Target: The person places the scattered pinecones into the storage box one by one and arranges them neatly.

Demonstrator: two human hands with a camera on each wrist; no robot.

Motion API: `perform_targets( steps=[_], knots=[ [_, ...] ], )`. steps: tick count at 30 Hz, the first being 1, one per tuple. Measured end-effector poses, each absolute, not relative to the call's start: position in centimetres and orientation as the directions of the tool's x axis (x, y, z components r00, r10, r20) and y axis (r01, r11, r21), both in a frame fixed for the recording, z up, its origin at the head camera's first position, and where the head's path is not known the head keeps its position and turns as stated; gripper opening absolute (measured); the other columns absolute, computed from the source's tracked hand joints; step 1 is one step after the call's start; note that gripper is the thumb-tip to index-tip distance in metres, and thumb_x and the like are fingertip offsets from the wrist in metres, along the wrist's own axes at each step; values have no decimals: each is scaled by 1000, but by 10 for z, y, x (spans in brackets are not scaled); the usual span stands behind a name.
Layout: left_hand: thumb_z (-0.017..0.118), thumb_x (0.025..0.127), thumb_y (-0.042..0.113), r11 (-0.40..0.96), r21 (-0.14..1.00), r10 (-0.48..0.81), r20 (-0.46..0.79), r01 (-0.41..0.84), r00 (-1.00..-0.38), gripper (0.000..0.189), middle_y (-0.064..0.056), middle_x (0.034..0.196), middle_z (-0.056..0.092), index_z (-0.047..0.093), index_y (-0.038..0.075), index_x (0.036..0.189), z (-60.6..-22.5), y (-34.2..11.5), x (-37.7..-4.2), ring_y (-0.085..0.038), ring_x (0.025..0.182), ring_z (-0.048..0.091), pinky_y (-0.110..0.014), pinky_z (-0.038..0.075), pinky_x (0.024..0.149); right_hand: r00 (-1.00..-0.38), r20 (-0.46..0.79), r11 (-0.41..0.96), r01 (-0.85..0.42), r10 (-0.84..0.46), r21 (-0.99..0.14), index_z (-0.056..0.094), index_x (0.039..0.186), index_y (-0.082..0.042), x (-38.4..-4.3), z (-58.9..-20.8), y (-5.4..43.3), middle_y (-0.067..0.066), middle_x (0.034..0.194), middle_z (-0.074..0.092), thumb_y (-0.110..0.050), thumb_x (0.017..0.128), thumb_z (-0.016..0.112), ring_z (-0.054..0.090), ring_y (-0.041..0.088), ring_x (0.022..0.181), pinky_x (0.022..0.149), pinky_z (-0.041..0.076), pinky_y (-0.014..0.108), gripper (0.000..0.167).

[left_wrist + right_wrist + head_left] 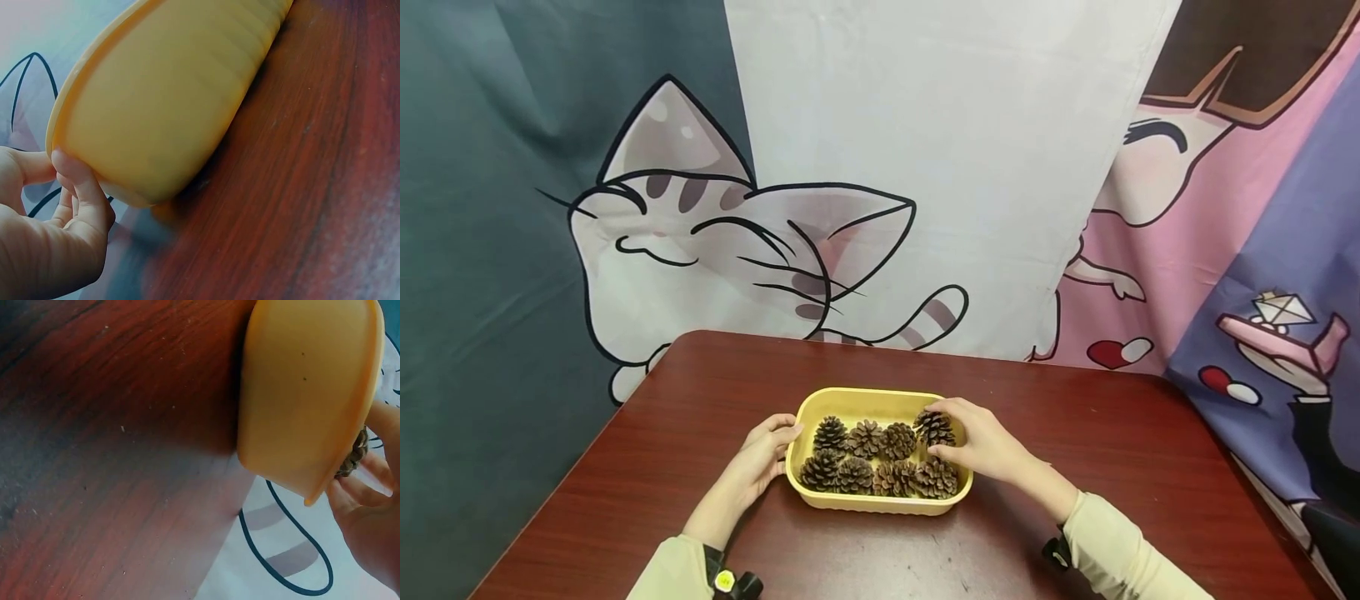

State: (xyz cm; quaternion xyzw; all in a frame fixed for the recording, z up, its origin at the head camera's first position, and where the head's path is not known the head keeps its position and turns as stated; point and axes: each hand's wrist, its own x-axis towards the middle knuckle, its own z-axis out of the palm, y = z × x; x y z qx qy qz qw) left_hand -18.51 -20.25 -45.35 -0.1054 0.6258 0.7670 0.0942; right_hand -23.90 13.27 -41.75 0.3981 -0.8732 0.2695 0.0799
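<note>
A yellow plastic tub (880,503) sits on the table with several brown pine cones (854,475) in two rough rows inside. At its left end, my left hand (763,454) pinches the rim; the left wrist view shows thumb and fingers (78,181) at the tub's edge. My right hand (981,437) reaches over the right end and grips a pine cone (934,428) at the back right corner, thumb on the near side and fingers on the far side. In the right wrist view, part of that pine cone (355,455) shows above the rim, between the fingers.
The tub stands on a dark red wooden table (737,375) with rounded far corners. Behind it hangs a cloth backdrop (985,167) printed with a cartoon cat and other figures. Dark wrist straps (1057,552) with small cameras are on both forearms.
</note>
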Motion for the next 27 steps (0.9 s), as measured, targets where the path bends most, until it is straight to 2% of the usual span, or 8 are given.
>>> perform_targets(
  steps=[5,12,19,27],
  knots=[
    [56,92,15,-202,941,4,-278,-273,-961,18,-3,89,54,44,8,104,-455,-201,-187,-15,79,58,-31,49,62,-680,307,575,-730,-666,-369,55,122,-6,-237,-419,131,6,117,58,-22,76,77,57,21,107,89,48,41,53],
    [56,91,15,-207,937,5,-285,-280,-959,16,-3,89,53,45,10,101,-457,-202,-189,-15,78,57,-30,49,61,-726,172,669,-683,-666,-295,54,125,-9,-239,-412,124,9,122,56,-28,79,74,56,25,110,91,46,43,53],
    [56,92,15,-217,933,21,-291,-288,-957,16,-3,91,53,45,10,102,-457,-202,-189,-15,79,57,-30,49,62,-745,52,721,-659,-665,-216,54,125,-4,-238,-404,116,12,122,57,-33,81,72,56,30,111,92,45,45,56],
    [57,92,16,-207,933,38,-292,-293,-956,19,-2,89,54,43,9,103,-454,-202,-186,-14,79,58,-30,49,62,-745,61,731,-664,-664,-157,57,122,-5,-234,-408,114,11,119,58,-36,82,70,56,30,110,91,45,45,53]
  ],
)
